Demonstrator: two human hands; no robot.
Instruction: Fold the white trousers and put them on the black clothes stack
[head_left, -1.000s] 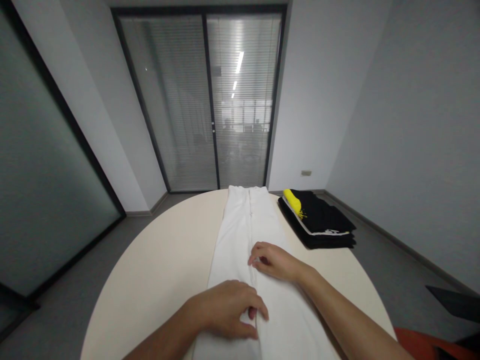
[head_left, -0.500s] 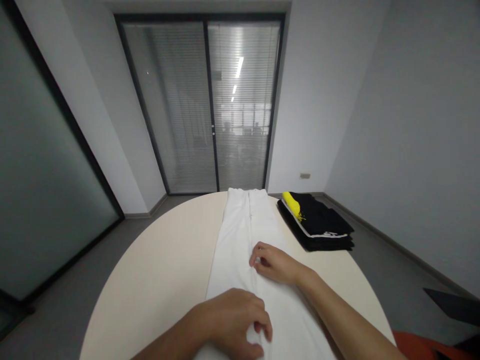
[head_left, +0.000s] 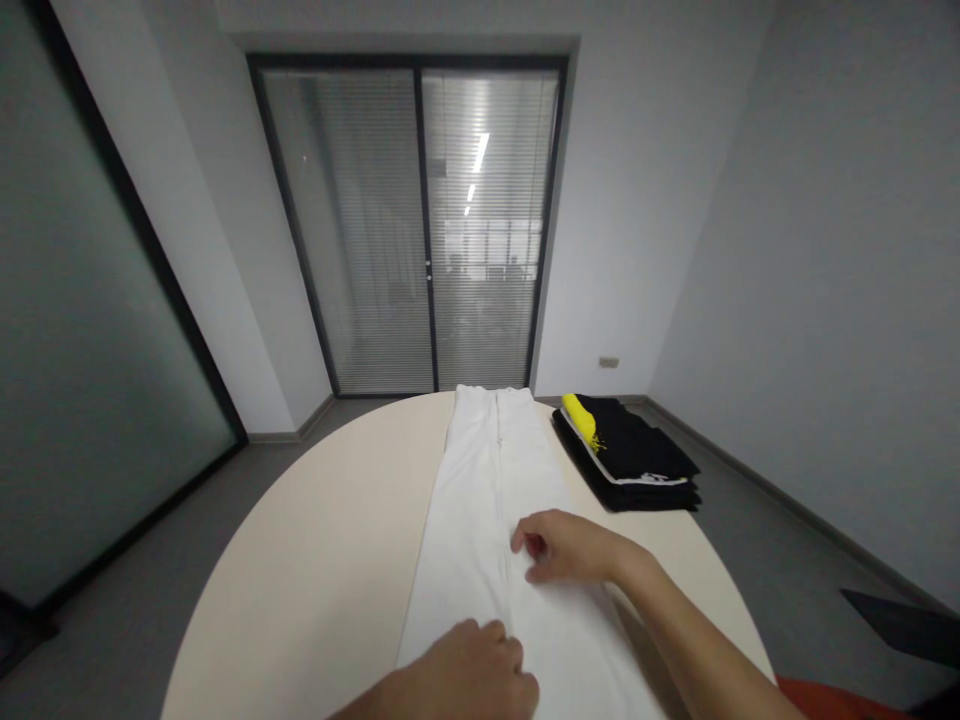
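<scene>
A long white garment (head_left: 465,520) lies lengthwise over the table, with a gathered edge at the far end and a seam down its middle. My left hand (head_left: 472,675) is at the bottom of the view, over the near part of the garment. Its fingers are curled in, and their tips are hidden, so I cannot tell whether cloth is in them. Just right of the seam is my right hand (head_left: 574,548), its fingers bent and its thumb apart from the index finger. Nothing shows between them.
A stack of folded black clothes (head_left: 637,445) with a yellow patch on top sits at the table's right edge. The round pale table (head_left: 322,540) extends left of the garment. Beyond it stands a glass door (head_left: 480,300) with blinds. Something red (head_left: 825,698) shows at lower right.
Both hands have shifted lower in the view. My left hand's fingers have curled closed, while my right thumb has moved away from its index finger. The view has tilted up slightly.
</scene>
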